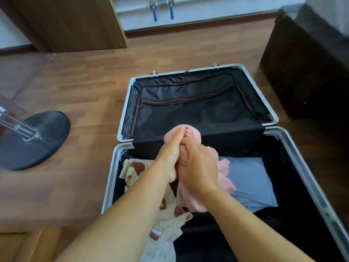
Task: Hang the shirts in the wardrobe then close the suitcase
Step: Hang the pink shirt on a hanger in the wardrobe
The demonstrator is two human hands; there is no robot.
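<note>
Gripping one pink shirt (190, 165), two hands, left hand (170, 157), right hand (198, 167), one open suitcase (122, 114)

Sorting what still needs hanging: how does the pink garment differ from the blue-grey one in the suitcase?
The pink fabric garment is bunched and lifted, gripped by both hands, left and right; the blue-grey folded garment lies flat and untouched. Pink is crumpled; blue-grey is smooth. Both are over the open silver-rimmed suitcase.

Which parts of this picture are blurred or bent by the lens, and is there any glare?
Head view: the dark box at upper right is smeared by motion blur; the suitcase rim bows from wide-angle distortion; light is soft and even, with no strong glare; both hands, left hand and right hand, on the pink shirt look fairly sharp.
</note>
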